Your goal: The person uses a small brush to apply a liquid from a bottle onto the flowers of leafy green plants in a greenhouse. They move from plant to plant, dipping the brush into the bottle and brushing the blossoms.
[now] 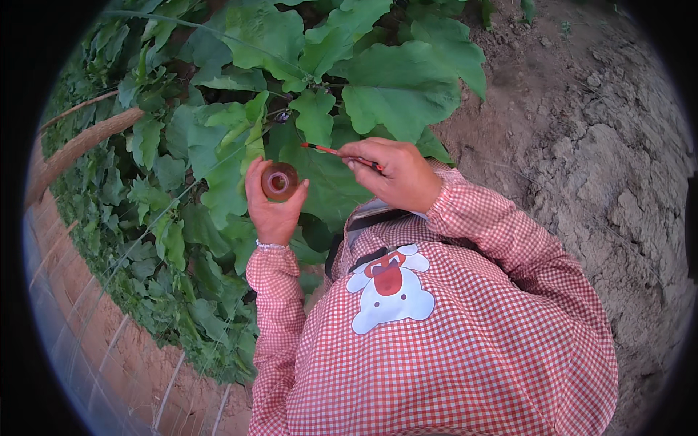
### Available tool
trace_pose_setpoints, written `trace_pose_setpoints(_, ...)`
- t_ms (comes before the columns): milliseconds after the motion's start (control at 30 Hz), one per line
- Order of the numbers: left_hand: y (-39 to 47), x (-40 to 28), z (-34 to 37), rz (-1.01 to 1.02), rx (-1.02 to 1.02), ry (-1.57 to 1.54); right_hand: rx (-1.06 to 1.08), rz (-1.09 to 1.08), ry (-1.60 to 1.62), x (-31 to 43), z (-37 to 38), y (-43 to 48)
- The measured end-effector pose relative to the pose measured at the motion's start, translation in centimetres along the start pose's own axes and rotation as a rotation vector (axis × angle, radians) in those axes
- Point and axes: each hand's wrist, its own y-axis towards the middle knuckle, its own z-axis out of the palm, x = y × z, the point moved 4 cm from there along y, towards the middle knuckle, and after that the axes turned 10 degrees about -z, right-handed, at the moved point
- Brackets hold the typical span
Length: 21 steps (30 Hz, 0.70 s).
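Observation:
My left hand is wrapped around a small uncapped bottle of amber-brown liquid, its mouth facing up at me. Between the thumb and fingers of my right hand is a thin red-and-black paintbrush. Its dark bristle end with a reddish tip points left, a little above and to the right of the bottle and apart from it. Broad eggplant leaves spread beyond and beneath both hands. A small purplish flower hangs among the stems above the bottle.
A thick wooden pole slants in at the left. Thin strings run through the plants. Dry, cracked soil rises on the right. Pale ribs and plastic sheeting line the lower left. My checked smock fills the lower middle.

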Motion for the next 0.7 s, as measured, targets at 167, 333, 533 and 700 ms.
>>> trace_pose_setpoints(167,-0.6,2.9,-1.1,-0.050,-0.005,-0.004,0.042,0.014,-0.066,-7.0,6.2,3.2)
trace_pose_setpoints(333,-1.3,4.1,-2.4,-0.104,0.016,-0.058,0.056,0.124,-0.178,-12.5,11.8,4.6)
trace_pose_setpoints(533,-1.8,3.1,-2.0,-0.123,0.010,-0.115,-0.015,0.207,-0.183,-14.6,13.9,4.4)
trace_pose_setpoints(700,-1.3,2.9,-1.3,-0.124,0.018,-0.163,-0.004,0.151,-0.187,-15.4,14.7,4.8)
